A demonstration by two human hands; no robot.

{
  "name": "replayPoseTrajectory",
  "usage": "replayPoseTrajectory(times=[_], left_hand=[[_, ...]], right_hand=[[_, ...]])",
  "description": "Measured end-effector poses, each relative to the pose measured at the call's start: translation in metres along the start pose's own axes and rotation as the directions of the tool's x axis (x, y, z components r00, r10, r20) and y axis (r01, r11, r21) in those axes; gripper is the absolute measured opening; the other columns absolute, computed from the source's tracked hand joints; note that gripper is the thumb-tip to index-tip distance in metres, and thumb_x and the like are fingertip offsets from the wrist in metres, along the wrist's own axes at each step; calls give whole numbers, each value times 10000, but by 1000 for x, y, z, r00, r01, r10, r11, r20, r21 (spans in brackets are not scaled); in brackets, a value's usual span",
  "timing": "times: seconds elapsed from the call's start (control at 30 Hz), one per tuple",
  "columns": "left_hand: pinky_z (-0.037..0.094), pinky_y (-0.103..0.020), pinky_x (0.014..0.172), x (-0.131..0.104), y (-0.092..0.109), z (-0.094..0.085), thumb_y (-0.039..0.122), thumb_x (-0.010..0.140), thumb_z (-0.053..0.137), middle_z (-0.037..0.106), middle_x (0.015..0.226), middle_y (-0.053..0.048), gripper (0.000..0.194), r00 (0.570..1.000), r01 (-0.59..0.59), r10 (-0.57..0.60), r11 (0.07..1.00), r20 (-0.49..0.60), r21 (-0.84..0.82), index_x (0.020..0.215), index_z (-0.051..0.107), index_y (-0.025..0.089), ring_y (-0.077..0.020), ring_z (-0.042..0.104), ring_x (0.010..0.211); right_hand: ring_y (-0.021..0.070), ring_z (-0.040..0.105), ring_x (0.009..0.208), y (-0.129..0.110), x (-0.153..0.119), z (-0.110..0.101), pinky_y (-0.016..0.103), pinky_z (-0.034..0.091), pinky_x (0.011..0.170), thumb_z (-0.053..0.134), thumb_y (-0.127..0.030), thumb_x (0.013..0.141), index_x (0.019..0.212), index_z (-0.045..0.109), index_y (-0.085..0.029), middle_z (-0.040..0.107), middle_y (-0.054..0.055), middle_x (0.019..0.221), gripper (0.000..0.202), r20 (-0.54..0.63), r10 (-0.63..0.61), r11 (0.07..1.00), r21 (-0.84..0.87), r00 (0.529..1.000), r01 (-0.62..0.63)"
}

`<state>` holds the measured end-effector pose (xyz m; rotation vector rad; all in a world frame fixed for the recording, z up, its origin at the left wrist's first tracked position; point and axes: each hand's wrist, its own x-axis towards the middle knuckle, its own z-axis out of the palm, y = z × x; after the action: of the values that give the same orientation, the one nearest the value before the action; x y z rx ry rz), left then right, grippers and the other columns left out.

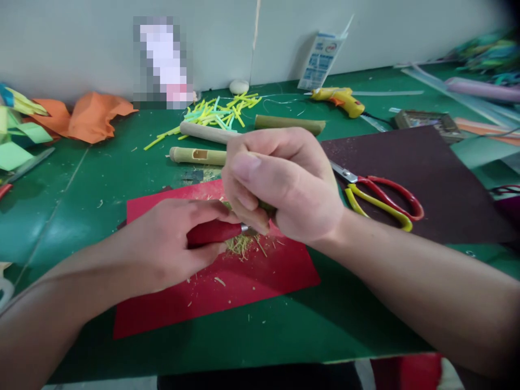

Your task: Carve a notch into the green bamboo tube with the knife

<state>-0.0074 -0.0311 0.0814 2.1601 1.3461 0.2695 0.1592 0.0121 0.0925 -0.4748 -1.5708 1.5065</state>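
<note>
My left hand [162, 238] is wrapped around a red-handled tool [215, 232], thumb below and fingers above; a short length of bright metal shows past the front of its handle, and I cannot make out the tip. My right hand [288, 189] is curled into a tight fist just beside and slightly above it, gripping a green piece [267, 206]. Only a dark sliver of that piece shows under the fingers, so I cannot tell its full shape. Both hands are over a red sheet [268, 276] laid at a slant on the green counter [203, 346], and a small heap of pale shavings [239, 246] lies on the sheet right below the metal, with loose bits scattered around.

Beyond my fist I have a bamboo tube [215, 157] with a notch cut in its side, its right end hidden by my knuckles. Behind it lie a pale stick [203, 131], partly covered too, and a short green tube [290, 124]. Yellow and mint strips [219, 112] are piled farther back. To the right, scissors [357, 181] with one red and one yellow handle rest on a dark brown sheet [447, 195]. A yellow glue gun [345, 102] lies near the wall, and crumpled orange paper [91, 116] sits at the far left.
</note>
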Motion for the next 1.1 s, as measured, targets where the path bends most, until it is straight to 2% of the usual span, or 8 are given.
replayPoseTrajectory(times=[0.13, 0.2, 0.37, 0.5, 0.63, 0.73, 0.9, 1.1], left_hand=[[539, -177, 731, 1, -2, -9, 333, 880, 587, 725, 894, 43, 162, 997, 13, -14, 1000, 70, 10, 992, 674, 256, -108, 672, 763], [526, -158, 724, 1, -3, -12, 339, 884, 586, 726, 920, 53, 171, 996, 36, -35, 999, 78, -6, 1010, 672, 264, -103, 674, 802], [529, -179, 697, -4, -9, -21, 430, 853, 613, 731, 1011, 83, 300, 993, 96, -97, 995, 67, 19, 1140, 654, 349, -122, 685, 807], [524, -192, 728, -10, -12, -26, 445, 832, 627, 724, 1038, 120, 339, 997, 59, -65, 992, 51, 109, 1171, 629, 439, -122, 679, 813], [522, -223, 841, -12, -12, -25, 465, 833, 611, 694, 1144, 127, 326, 990, 82, -95, 989, 107, 120, 1158, 627, 471, -146, 668, 984], [527, -237, 864, -13, -14, -23, 506, 830, 607, 686, 1171, 120, 345, 979, 111, -129, 987, 158, 116, 1174, 612, 480, -155, 667, 1022], [532, -245, 856, -15, -11, -17, 506, 854, 587, 682, 1180, 133, 338, 985, 107, -121, 987, 123, 117, 1192, 574, 500, -150, 677, 1006], [531, -237, 876, -16, -8, -6, 424, 857, 591, 694, 1150, 119, 319, 987, 99, -102, 995, 121, 29, 1175, 591, 454, -132, 676, 1003]], right_hand=[[69, 283, 354, -4, 3, -2, 233, 325, 380, 404, -79, 801, 439, 270, -213, 329, -38, 410, 409, 62, 17, 999, -36, 998, -15], [76, 284, 370, -3, 3, -4, 234, 341, 386, 418, -104, 813, 456, 246, -217, 315, -38, 407, 412, 78, 58, 997, -55, 995, -54], [92, 353, 447, 0, 2, -8, 234, 421, 447, 490, -319, 890, 503, 277, -217, 309, -42, 440, 453, 123, 103, 994, -48, 987, -98], [78, 333, 438, 0, 3, -8, 229, 410, 431, 537, -433, 871, 507, 246, -216, 291, -49, 444, 514, 127, 114, 993, -37, 985, -110], [63, 302, 404, 5, 2, -10, 218, 413, 421, 514, -397, 869, 518, 260, -216, 292, -60, 422, 469, 146, 112, 994, -19, 983, -110], [65, 324, 406, 8, 0, -12, 213, 423, 427, 499, -352, 867, 524, 298, -212, 347, -55, 425, 421, 156, 102, 995, -18, 982, -100], [72, 340, 355, 3, 1, -9, 220, 358, 370, 431, -154, 842, 474, 279, -212, 332, -42, 401, 402, 108, 124, 992, 2, 986, -125], [59, 306, 304, 0, 3, -2, 212, 300, 340, 407, -94, 824, 440, 282, -204, 302, -54, 374, 418, 46, 114, 993, 34, 992, -116]])
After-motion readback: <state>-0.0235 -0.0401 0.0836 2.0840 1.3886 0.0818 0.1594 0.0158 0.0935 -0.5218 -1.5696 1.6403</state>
